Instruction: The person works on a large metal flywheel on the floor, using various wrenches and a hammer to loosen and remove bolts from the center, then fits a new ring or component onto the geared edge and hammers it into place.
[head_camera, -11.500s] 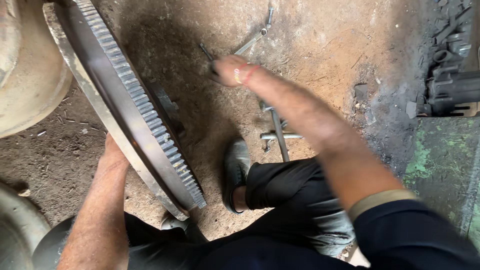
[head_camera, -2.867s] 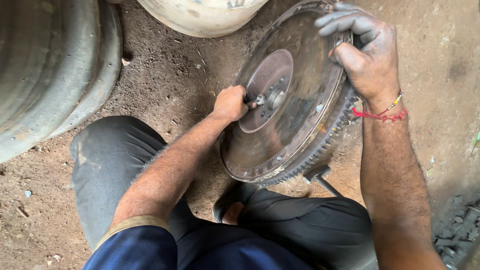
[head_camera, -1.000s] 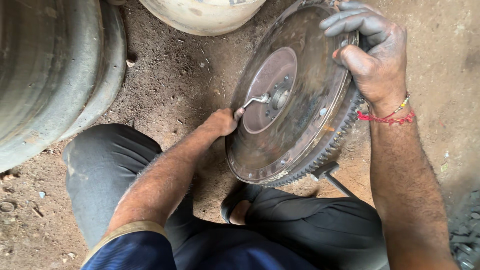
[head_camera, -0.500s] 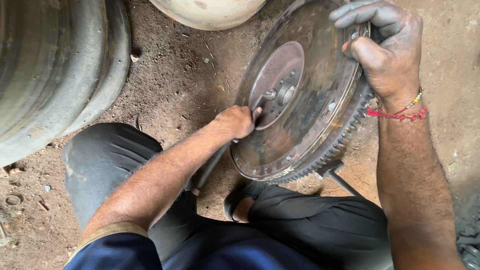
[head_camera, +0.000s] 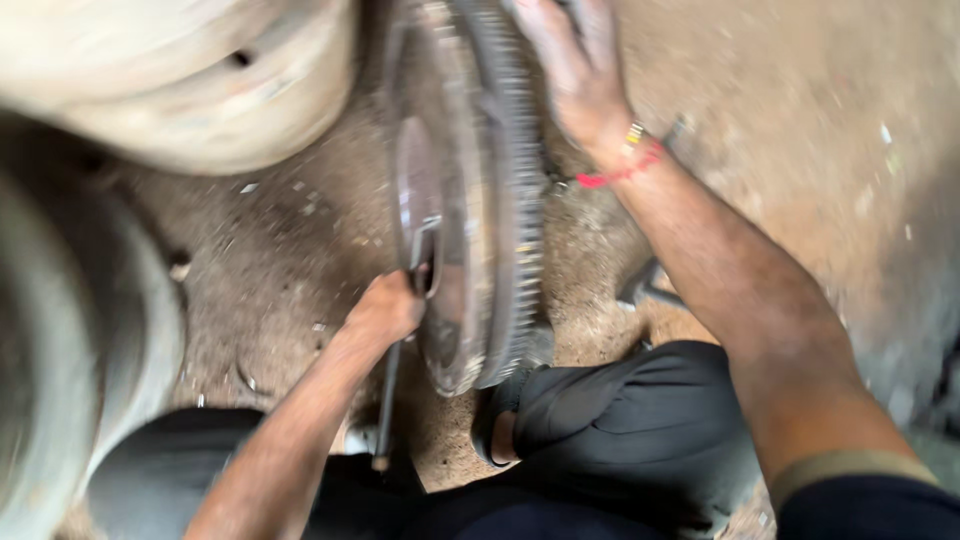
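Note:
A rusty toothed flywheel (head_camera: 490, 200) stands nearly on edge on the dirt floor, seen almost side-on and blurred. My right hand (head_camera: 575, 65) grips its upper rim; a red thread band circles that wrist. My left hand (head_camera: 388, 308) is closed on a long metal wrench (head_camera: 392, 380) whose head sits against the wheel's centre plate, with the handle pointing down toward my knee.
A pale worn tyre or drum (head_camera: 190, 80) lies at the top left and a big wheel rim (head_camera: 70, 360) at the left. My dark trousers and a black shoe (head_camera: 495, 425) are below the flywheel. A metal tool (head_camera: 650, 285) lies on the ground behind my right arm.
The flywheel has been tipped up from face-on to nearly edge-on. My left hand stays on the wrench at the centre, and my right hand still holds the rim.

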